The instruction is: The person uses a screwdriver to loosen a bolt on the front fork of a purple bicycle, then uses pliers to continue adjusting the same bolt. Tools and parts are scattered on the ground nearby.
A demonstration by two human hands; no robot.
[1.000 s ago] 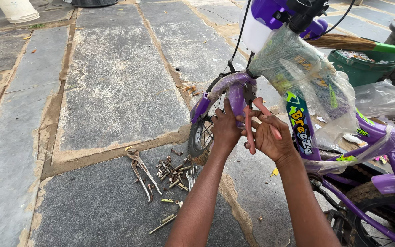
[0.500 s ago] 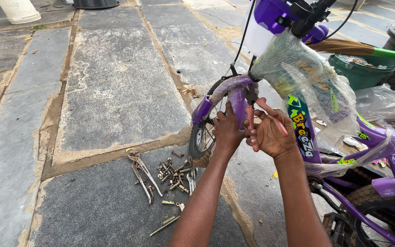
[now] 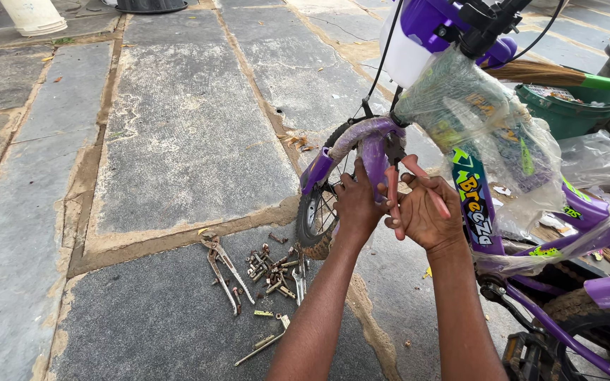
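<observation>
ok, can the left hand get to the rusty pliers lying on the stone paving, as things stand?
Probably yes: the rusty pliers lie in the open, nothing over them. But the left hand is up on the purple bicycle fork and would have to let go first.

Soft, even daylight, bright grey stone paving point(image 3: 178, 141) without hard shadows, mild glare on clear plastic wrapping point(image 3: 503, 134) at upper right, sharp focus throughout, slight wide-angle stretch at edges

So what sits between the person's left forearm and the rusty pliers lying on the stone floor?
In the head view, a scatter of nuts, bolts and small spanners lies between the rusty pliers and the left forearm.
</observation>
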